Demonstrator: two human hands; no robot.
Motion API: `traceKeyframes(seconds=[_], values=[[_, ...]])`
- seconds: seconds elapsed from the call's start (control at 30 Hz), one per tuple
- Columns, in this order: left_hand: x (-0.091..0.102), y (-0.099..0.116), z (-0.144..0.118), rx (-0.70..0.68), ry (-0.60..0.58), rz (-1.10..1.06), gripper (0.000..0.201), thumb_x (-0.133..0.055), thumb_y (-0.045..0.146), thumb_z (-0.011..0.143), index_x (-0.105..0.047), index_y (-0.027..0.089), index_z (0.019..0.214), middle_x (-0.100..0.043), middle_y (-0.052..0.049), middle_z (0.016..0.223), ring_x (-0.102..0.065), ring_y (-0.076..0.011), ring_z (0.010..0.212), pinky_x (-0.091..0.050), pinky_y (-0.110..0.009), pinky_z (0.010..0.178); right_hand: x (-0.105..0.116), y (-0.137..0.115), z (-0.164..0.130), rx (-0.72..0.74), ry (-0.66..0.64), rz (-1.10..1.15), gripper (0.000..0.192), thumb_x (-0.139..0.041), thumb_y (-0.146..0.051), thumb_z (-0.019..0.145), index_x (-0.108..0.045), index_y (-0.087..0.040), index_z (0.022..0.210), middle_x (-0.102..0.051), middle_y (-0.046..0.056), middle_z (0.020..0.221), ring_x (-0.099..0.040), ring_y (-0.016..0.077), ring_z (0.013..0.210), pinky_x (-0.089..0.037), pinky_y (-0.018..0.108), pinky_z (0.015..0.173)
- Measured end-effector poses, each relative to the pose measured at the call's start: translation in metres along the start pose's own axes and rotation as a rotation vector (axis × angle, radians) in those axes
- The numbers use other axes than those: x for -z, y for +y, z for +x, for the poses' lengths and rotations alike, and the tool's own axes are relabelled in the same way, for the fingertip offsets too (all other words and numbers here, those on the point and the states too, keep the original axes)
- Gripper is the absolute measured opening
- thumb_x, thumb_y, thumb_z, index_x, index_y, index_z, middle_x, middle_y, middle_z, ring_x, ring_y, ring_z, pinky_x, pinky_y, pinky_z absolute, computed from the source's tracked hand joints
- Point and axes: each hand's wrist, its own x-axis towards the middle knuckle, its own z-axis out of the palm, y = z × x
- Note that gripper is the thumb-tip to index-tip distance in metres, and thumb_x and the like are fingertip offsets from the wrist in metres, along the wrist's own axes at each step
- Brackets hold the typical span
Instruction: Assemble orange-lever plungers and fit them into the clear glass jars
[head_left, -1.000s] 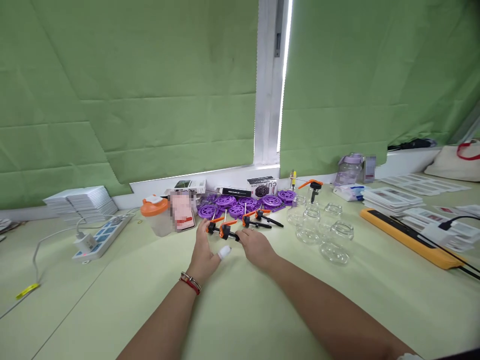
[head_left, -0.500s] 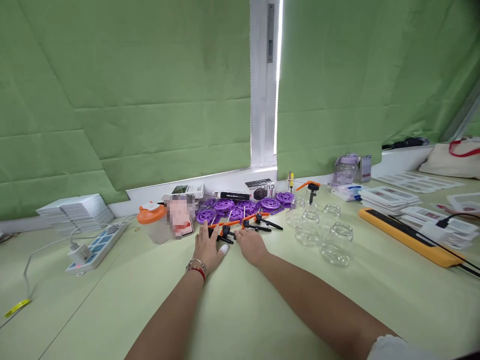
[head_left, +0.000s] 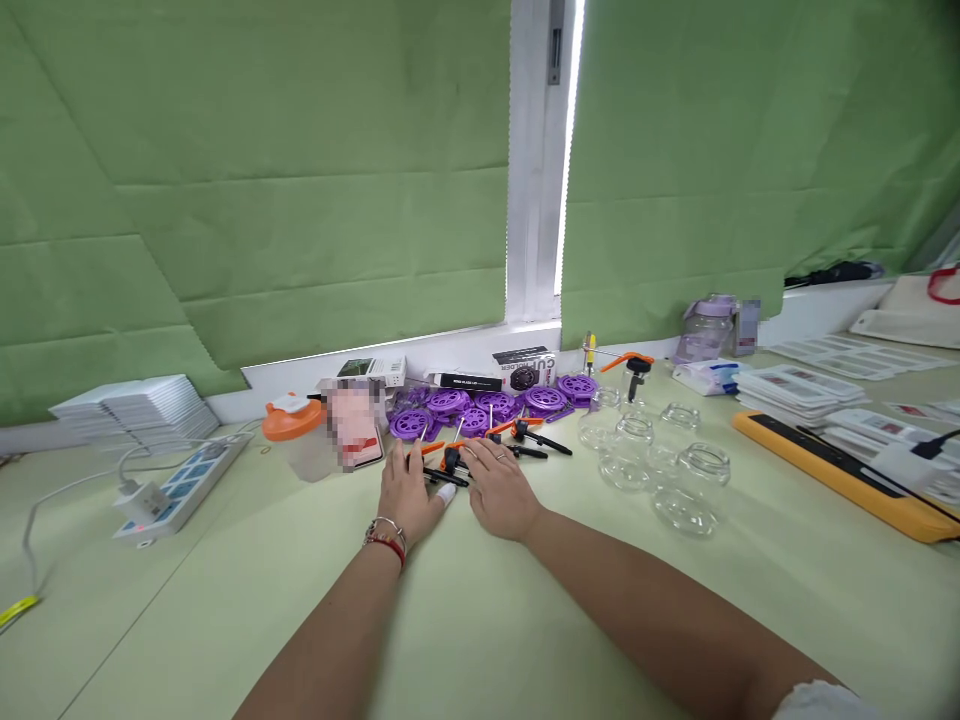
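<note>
My left hand (head_left: 407, 503) lies palm down on the table with its fingers apart, at the left end of a row of black parts with orange strips and thin metal rods. One black part (head_left: 448, 479) shows beside its thumb, which has a white covering on its tip. My right hand (head_left: 501, 492) rests flat over the middle of the row with fingers stretched out, covering some parts. Another black part (head_left: 553, 443) sticks out to its right. Just behind lie several purple spoked discs (head_left: 410, 424). What is under the fingers is partly hidden.
Several clear glass jars (head_left: 686, 500) stand to the right, near a yellow-and-black power strip (head_left: 840, 480). On the left are an orange-lidded cup (head_left: 292, 420), a phone (head_left: 356, 425), a white power strip (head_left: 187, 490) and a white stack (head_left: 139, 415). Small boxes (head_left: 525, 368) line the window sill.
My right hand has moved slightly forward and left, its fingers now stretched over the black parts. My left hand stays by the row's left end. The view has shifted slightly.
</note>
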Motion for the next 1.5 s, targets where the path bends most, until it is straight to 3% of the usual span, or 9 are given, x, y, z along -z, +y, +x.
traceKeyframes(seconds=[0.1, 0.17, 0.43, 0.63, 0.87, 1.07, 1.17, 1.33, 1.5], values=[[-0.003, 0.0, -0.001, -0.03, 0.019, 0.014, 0.092, -0.061, 0.045, 0.07, -0.019, 0.01, 0.143, -0.009, -0.021, 0.15, -0.009, -0.0386, 0.138, -0.016, -0.053, 0.109, -0.001, -0.006, -0.003, 0.163, -0.004, -0.029, 0.07, -0.041, -0.041, 0.086, -0.021, -0.007, 0.145, -0.016, 0.014, 0.152, -0.01, 0.0287, 0.139, -0.012, 0.045, 0.112], [-0.006, 0.0, -0.001, -0.056, 0.021, 0.029, 0.095, -0.061, 0.043, 0.069, -0.013, 0.009, 0.144, -0.005, -0.021, 0.151, -0.004, -0.0372, 0.139, -0.014, -0.054, 0.109, -0.006, -0.007, -0.002, 0.179, 0.005, -0.068, 0.076, -0.038, -0.048, 0.087, -0.016, -0.003, 0.145, -0.009, 0.017, 0.152, -0.005, 0.031, 0.139, -0.011, 0.048, 0.112], [-0.004, 0.0, -0.005, 0.103, -0.017, 0.063, 0.102, -0.049, 0.062, 0.073, -0.006, 0.003, 0.145, -0.003, -0.022, 0.152, -0.001, -0.0365, 0.139, -0.01, -0.054, 0.11, -0.016, 0.005, -0.006, -0.098, 0.066, -0.193, 0.079, -0.034, -0.051, 0.088, -0.011, 0.0, 0.145, -0.004, 0.02, 0.152, 0.001, 0.0321, 0.14, -0.007, 0.052, 0.112], [0.016, -0.017, -0.024, 0.272, -0.233, 0.118, 0.099, -0.036, 0.068, 0.074, -0.012, 0.002, 0.145, -0.004, -0.02, 0.152, -0.004, -0.0371, 0.139, -0.013, -0.055, 0.108, 0.003, 0.048, -0.045, -0.27, 0.015, -0.268, 0.079, -0.031, -0.051, 0.088, -0.011, 0.002, 0.144, 0.003, 0.021, 0.152, 0.008, 0.031, 0.14, -0.005, 0.049, 0.112], [0.028, -0.026, -0.041, 0.283, -0.32, 0.228, 0.094, -0.028, 0.065, 0.078, -0.009, 0.002, 0.145, -0.007, -0.019, 0.152, -0.009, -0.0362, 0.139, -0.018, -0.055, 0.106, 0.016, 0.068, -0.07, -0.312, -0.064, -0.26, 0.081, -0.025, -0.055, 0.088, -0.013, 0.002, 0.144, 0.006, 0.019, 0.152, 0.01, 0.0289, 0.139, -0.003, 0.045, 0.113], [0.03, -0.027, -0.039, 0.221, -0.361, 0.284, 0.077, -0.029, 0.057, 0.081, -0.029, 0.009, 0.141, -0.023, -0.019, 0.149, -0.019, -0.0378, 0.136, -0.021, -0.058, 0.102, 0.018, 0.067, -0.064, -0.358, -0.16, -0.2, 0.083, -0.021, -0.059, 0.088, -0.009, 0.001, 0.145, 0.01, 0.016, 0.151, 0.012, 0.0277, 0.139, 0.001, 0.043, 0.113], [0.033, -0.024, -0.042, 0.199, -0.373, 0.289, 0.074, -0.029, 0.054, 0.082, -0.031, 0.007, 0.14, -0.023, -0.021, 0.149, -0.02, -0.0377, 0.135, -0.022, -0.058, 0.101, 0.025, 0.062, -0.066, -0.395, -0.228, -0.164, 0.084, -0.021, -0.059, 0.088, -0.008, 0.002, 0.145, 0.008, 0.017, 0.151, 0.011, 0.0282, 0.139, 0.001, 0.042, 0.113], [0.044, -0.007, -0.074, 0.071, -0.413, 0.262, 0.072, -0.029, 0.052, 0.084, -0.029, 0.009, 0.142, -0.021, -0.019, 0.15, -0.019, -0.0352, 0.137, -0.019, -0.057, 0.103, 0.045, 0.045, -0.099, -0.373, -0.429, -0.019, 0.082, -0.015, -0.06, 0.088, -0.024, 0.0, 0.143, -0.015, 0.02, 0.15, -0.01, 0.0312, 0.14, -0.009, 0.043, 0.112], [0.05, 0.013, -0.11, -0.126, -0.425, 0.159, 0.071, -0.032, 0.053, 0.084, -0.026, 0.014, 0.143, -0.019, -0.016, 0.151, -0.014, -0.033, 0.139, -0.013, -0.056, 0.107, 0.058, 0.035, -0.137, -0.271, -0.392, 0.095, 0.074, -0.022, -0.058, 0.089, -0.029, -0.007, 0.143, -0.019, 0.016, 0.151, -0.013, 0.0303, 0.139, -0.01, 0.044, 0.113]])
